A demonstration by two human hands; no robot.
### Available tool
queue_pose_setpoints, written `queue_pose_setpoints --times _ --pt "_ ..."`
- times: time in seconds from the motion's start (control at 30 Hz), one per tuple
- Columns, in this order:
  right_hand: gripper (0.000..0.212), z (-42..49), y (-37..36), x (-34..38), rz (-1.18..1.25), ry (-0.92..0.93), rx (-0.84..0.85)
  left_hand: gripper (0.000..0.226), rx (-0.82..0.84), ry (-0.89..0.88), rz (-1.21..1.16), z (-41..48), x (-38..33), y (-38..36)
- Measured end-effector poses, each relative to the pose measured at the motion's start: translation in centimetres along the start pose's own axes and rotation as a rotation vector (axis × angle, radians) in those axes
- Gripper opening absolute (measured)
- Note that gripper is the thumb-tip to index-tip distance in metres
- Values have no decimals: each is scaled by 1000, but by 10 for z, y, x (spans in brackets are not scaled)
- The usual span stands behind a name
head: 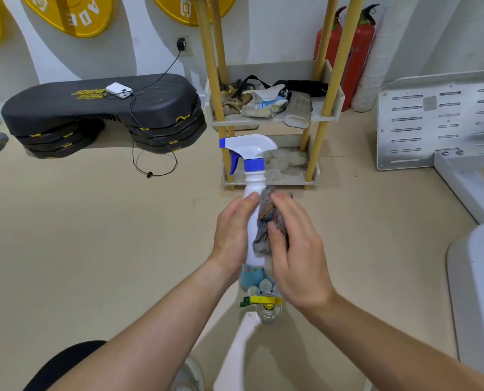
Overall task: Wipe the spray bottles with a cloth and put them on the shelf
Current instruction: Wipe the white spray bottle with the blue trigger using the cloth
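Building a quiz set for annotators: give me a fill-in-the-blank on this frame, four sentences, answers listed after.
1. The left hand holds a white spray bottle whose trigger and collar are ____.
2. The right hand presses a ____ against the bottle's body.
3. The bottle's nozzle points to the ____ of the picture.
4. Behind the shelf stand two red ____.

Missing words: blue; cloth; left; fire extinguishers.
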State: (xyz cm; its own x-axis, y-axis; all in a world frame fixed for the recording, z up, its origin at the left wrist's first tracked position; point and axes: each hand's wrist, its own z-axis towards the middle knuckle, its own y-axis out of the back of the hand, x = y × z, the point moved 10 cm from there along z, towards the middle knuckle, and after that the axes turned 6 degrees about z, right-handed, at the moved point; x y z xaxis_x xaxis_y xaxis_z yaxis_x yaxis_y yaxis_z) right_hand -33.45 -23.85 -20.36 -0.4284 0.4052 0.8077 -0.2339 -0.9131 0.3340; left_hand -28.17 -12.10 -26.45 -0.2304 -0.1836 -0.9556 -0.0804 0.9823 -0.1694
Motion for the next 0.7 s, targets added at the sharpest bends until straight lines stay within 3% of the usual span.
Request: queue_pose_setpoints --times 0.17,0.3,0.4,0.47,0.57,0.7 --pt "36 4 2 -15 122 -140 -23 30 -6 -55 128 -1 -4 4" --pt "23 35 33 -59 585 -559 -357 47 110 -106 289 -12 0 -16" --pt "33 52 40 -76 949 -680 -482 44 213 -106 355 -19 6 -32" --pt "47 64 42 -64 889 -602 -353 34 250 -102 388 -21 10 -37" --pt "42 74 48 -41 554 -424 -120 25 262 -138 421 -18 9 -35" --pt "45 74 52 -34 341 -360 0 23 254 -179 466 -16 9 -30"
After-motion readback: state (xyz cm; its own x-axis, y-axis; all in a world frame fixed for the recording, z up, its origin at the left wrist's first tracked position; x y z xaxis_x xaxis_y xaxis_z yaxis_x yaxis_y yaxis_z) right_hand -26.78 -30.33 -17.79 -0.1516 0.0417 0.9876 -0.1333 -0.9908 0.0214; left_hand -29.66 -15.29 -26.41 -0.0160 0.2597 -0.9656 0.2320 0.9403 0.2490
